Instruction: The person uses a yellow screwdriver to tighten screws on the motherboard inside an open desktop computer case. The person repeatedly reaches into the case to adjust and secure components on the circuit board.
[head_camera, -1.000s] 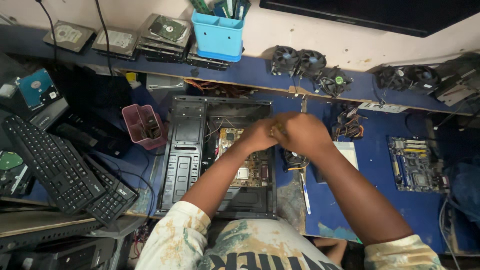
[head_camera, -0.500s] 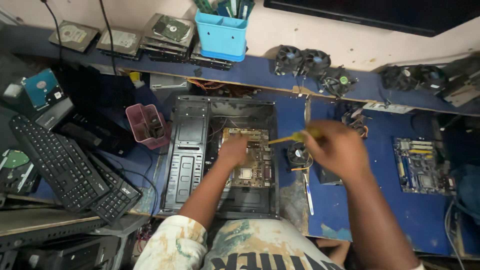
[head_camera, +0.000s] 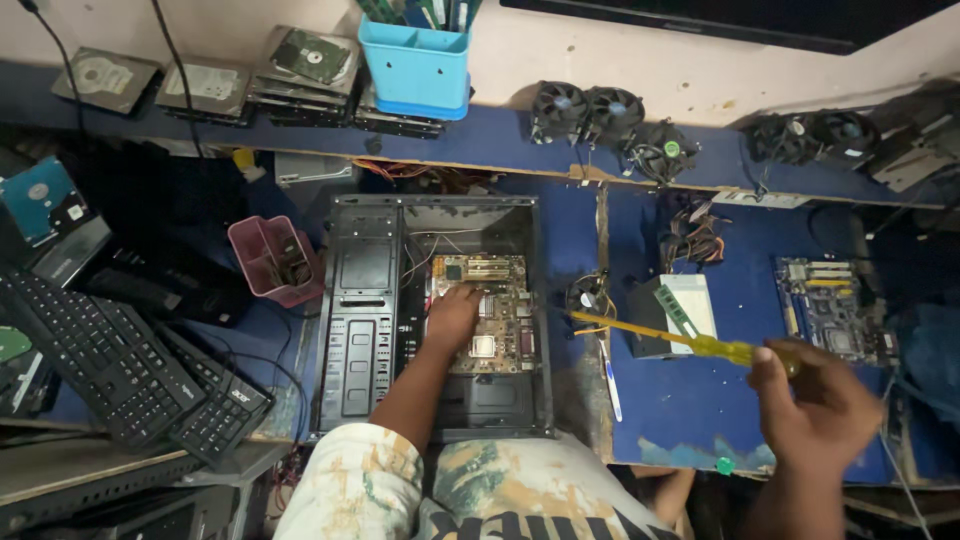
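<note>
Yellow screwdriver (head_camera: 690, 343) in right hand (head_camera: 815, 410) | left hand (head_camera: 452, 315) on motherboard (head_camera: 490, 310)

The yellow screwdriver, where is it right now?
The yellow screwdriver is in the right hand, held over the blue bench to the right of the open computer case, its tip pointing left toward the case.

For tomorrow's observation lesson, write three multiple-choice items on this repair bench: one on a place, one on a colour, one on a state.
1. Where is the left hand?
A. on the keyboard
B. on the motherboard inside the computer case
C. in the pink tub

2. What colour is the screwdriver handle?
A. yellow
B. red
C. black

3. The case is:
A. closed
B. standing upright
C. lying open

Answers:
1 B, the fingers rest on the board.
2 A, it shows in the right hand.
3 C, its inside is exposed.
</note>
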